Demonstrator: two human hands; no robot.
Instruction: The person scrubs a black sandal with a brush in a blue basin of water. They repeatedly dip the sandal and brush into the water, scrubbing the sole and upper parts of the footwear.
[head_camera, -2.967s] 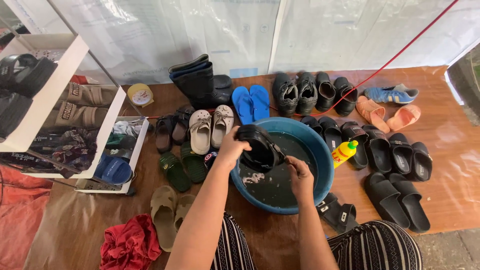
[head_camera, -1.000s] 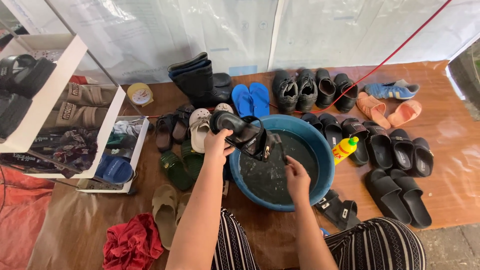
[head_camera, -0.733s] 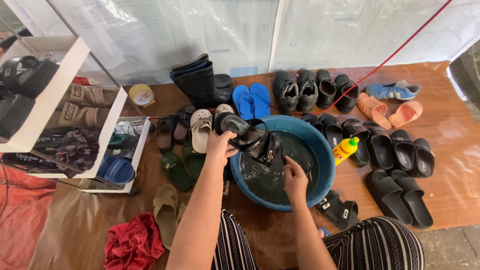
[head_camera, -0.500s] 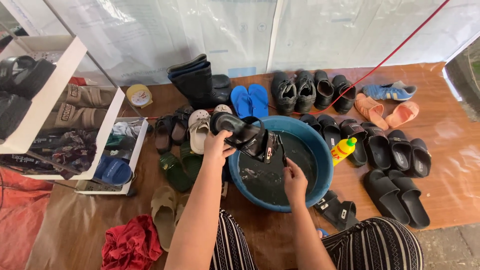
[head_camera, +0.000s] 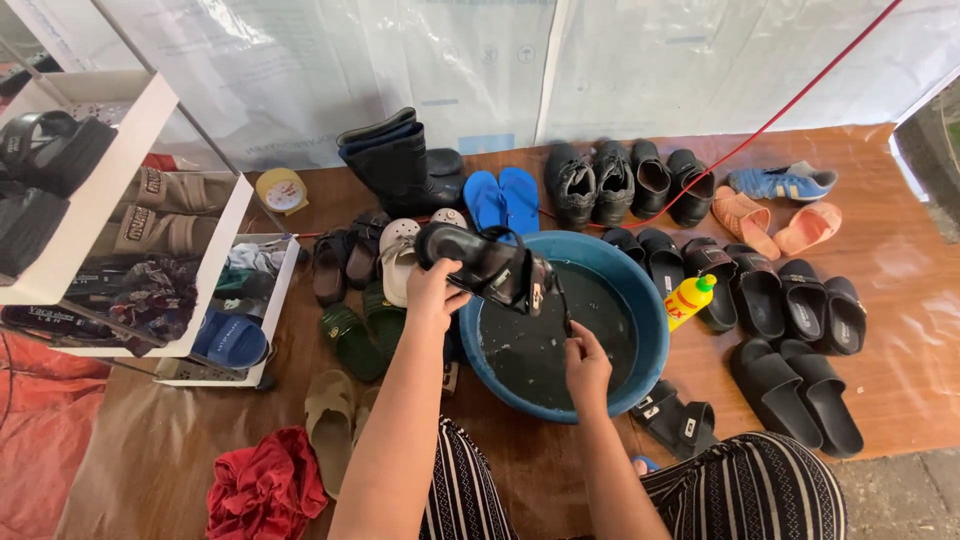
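Black strapped sandal (head_camera: 485, 268), gripped by the curled fingers of the left hand (head_camera: 432, 293), was held over the near-left rim of the blue basin (head_camera: 652, 345), right hand (head_camera: 587, 365) closed on a small brush, contents unclear; washing step judged underway, scrubbing next.

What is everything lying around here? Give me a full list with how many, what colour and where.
black sandal: one, black, lifted over the basin's left rim
basin: one, blue, centre, holding dark water
bottle: one, yellow with red cap, right of the basin
flip-flops: one pair, blue, behind the basin
boots: one pair, black, back centre
black slides: several pairs, black, right of the basin
orange shoes: two, orange, back right
green sandals: two, green, left of the basin
red cloth: one, red, front left
shelf rack: one, white, left, holding shoes
left hand: grips the black sandal
right hand: over the water, holding something small that I cannot make out
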